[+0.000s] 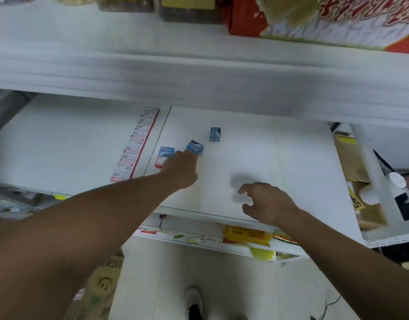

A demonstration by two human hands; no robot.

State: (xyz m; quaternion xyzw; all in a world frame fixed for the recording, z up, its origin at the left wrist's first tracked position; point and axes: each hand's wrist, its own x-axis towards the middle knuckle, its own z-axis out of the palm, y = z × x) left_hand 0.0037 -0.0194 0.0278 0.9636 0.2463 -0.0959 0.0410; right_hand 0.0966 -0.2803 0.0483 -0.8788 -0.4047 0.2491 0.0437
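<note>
My left hand [180, 169] reaches across the white shelf [268, 146]; its fingertips meet the near edge of the tilted blue box [194, 147], though I cannot tell whether they pinch it; my right hand [268, 204] hovers nearer me, fingers loosely spread, holding nothing.

This is a shop aisle with tiered white shelving. The shelf [279, 153] under the left grip [180, 169] carries matching small goods: a tilted blue box [195, 147] at that grip's fingertips, a second blue box [166, 151] just left of it and a third blue box [215, 133] beyond it. A strip of price labels [136, 146] lies further left. Above and beyond the grip, an upper shelf [199, 72] holds dark jars [192, 10] and a red printed carton [337, 21]. Below the right grip [268, 202], price tags [194, 239] and yellow packs [247, 234] sit on a lower shelf. Cardboard cartons [102, 280] stand on the floor.
</note>
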